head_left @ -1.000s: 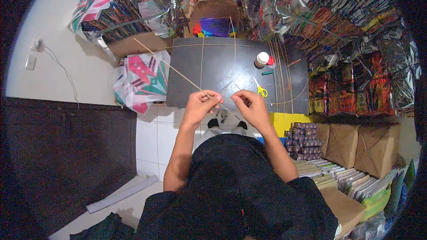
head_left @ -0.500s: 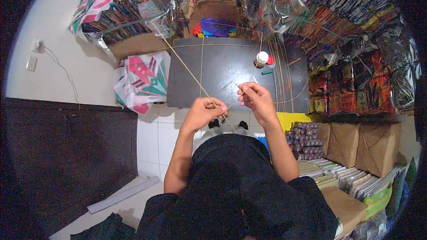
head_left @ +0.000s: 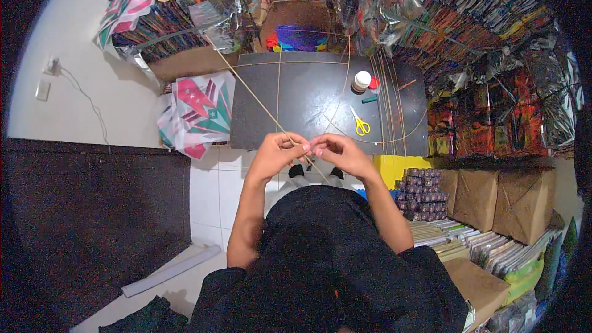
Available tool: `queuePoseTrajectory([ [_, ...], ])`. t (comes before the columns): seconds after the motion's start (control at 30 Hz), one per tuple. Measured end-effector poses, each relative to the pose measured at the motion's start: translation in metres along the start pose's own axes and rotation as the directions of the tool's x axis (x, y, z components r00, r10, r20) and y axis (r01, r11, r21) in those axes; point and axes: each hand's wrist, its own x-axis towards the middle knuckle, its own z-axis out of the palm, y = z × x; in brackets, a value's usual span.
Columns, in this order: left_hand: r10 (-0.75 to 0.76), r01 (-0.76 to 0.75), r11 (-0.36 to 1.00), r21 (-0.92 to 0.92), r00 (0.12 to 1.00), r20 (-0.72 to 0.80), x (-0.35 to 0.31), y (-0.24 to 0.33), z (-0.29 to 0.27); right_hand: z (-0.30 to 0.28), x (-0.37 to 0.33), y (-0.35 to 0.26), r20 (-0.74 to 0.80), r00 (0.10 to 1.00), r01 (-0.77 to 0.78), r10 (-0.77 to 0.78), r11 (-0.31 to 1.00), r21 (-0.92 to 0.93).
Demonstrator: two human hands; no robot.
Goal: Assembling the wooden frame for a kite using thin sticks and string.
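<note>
Left hand (head_left: 276, 156) is pinching stick (head_left: 259, 101); right hand (head_left: 346, 155) is curling, contents unclear; scissors (head_left: 362, 127) and bottle (head_left: 362, 80) are occupying table (head_left: 305, 89).

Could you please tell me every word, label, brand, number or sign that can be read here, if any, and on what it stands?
No text can be read in this view.
White-capped bottle: any label is too small to read.
Small stacked packages: markings too small.
Plastic-wrapped bundles: print too blurred.
Printed sheet: star shapes, no legible words.
</note>
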Motion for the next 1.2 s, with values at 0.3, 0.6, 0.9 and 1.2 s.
queuePoseTrajectory([
  [0.3,-0.006,0.006,1.0,-0.008,1.0,0.002,0.002,-0.002,-0.004,-0.005,0.001,0.013,-0.1,0.995,0.019,-0.025,0.998,-0.066],
  [0.6,0.001,-0.003,1.0,-0.017,0.996,-0.088,0.002,-0.002,-0.014,-0.007,-0.008,0.018,-0.049,0.995,-0.09,0.086,0.993,-0.08],
  [0.9,-0.002,0.002,1.0,0.001,0.994,-0.106,0.002,-0.001,-0.017,-0.002,-0.009,0.024,-0.08,0.993,-0.091,0.092,0.996,0.015],
  [1.2,-0.002,-0.002,0.999,-0.038,0.993,-0.121,0.001,-0.002,-0.019,-0.002,-0.012,0.025,-0.044,0.993,-0.107,0.107,0.994,0.009],
])
